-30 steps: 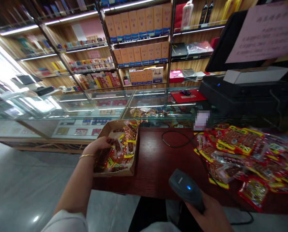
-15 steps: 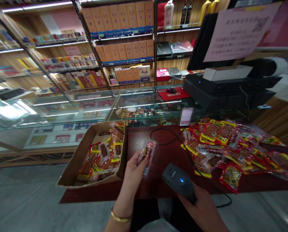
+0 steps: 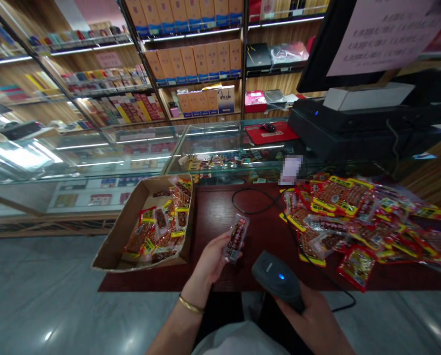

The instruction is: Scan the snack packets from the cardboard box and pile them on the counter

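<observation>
A clear snack packet (image 3: pixel 237 237) with dark contents is in my left hand (image 3: pixel 213 257), gripped at its left edge, its printed face and small code label turned up. My right hand (image 3: pixel 312 315) is wrapped round the handle of a dark barcode scanner (image 3: pixel 277 278) with a blue light lit on top. The scanner's nose points toward the packet, a short gap apart. Left of my left hand stands a cardboard box (image 3: pixel 111 249) with several snack packets (image 3: pixel 161 219) in it. To the right lies a heap of red and yellow snack packets (image 3: pixel 340 197).
The dark red tabletop (image 3: pixel 213 202) carries the box, the heap and a looping black cable (image 3: pixel 253 213). Behind it are a glass display counter (image 3: pixel 150 140), a red mouse pad (image 3: pixel 255 134) with a mouse, and a black monitor (image 3: pixel 327 49). Boxed goods (image 3: pixel 198 61) fill the rear shelves.
The packet has turned in my left hand: the thumb no longer covers its front, and its label now shows. The scanner stays in my right hand. My view has tilted down slightly.
</observation>
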`<action>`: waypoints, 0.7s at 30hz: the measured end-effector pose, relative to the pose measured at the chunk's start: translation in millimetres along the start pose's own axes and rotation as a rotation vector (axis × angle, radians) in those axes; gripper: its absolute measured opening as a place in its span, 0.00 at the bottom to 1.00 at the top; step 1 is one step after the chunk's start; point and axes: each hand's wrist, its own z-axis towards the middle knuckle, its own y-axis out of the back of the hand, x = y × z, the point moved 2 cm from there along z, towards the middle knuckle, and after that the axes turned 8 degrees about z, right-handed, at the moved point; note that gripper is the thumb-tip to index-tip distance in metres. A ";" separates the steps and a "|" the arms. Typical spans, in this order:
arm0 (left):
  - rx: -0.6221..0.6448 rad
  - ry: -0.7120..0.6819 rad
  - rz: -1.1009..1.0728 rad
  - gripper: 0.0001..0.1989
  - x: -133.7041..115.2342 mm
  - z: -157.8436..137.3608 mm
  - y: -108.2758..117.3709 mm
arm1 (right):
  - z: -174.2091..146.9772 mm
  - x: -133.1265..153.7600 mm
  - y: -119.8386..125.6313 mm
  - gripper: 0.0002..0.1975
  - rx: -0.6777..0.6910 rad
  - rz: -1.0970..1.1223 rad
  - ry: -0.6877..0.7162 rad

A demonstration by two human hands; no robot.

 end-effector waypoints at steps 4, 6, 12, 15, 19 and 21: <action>-0.017 -0.024 -0.006 0.16 -1.9 -0.2 1.4 | 3.3 4.4 -4.6 0.21 0.079 -0.009 -0.018; -0.040 -0.039 -0.013 0.15 -1.5 -0.2 1.7 | 4.5 3.1 -7.0 0.22 0.090 -0.023 -0.056; -0.067 -0.051 -0.006 0.14 6.5 4.3 -0.3 | 4.4 4.0 -10.2 0.23 0.118 0.000 -0.072; -0.063 -0.051 0.017 0.12 8.2 5.1 -2.8 | 4.0 5.0 -8.6 0.22 0.133 0.019 -0.079; -0.019 -0.063 0.070 0.17 7.0 3.2 -8.1 | 3.1 4.3 -5.2 0.22 0.098 0.024 -0.077; 0.007 -0.085 0.113 0.19 8.5 5.3 -13.4 | 1.4 4.1 -1.5 0.21 0.062 0.038 -0.063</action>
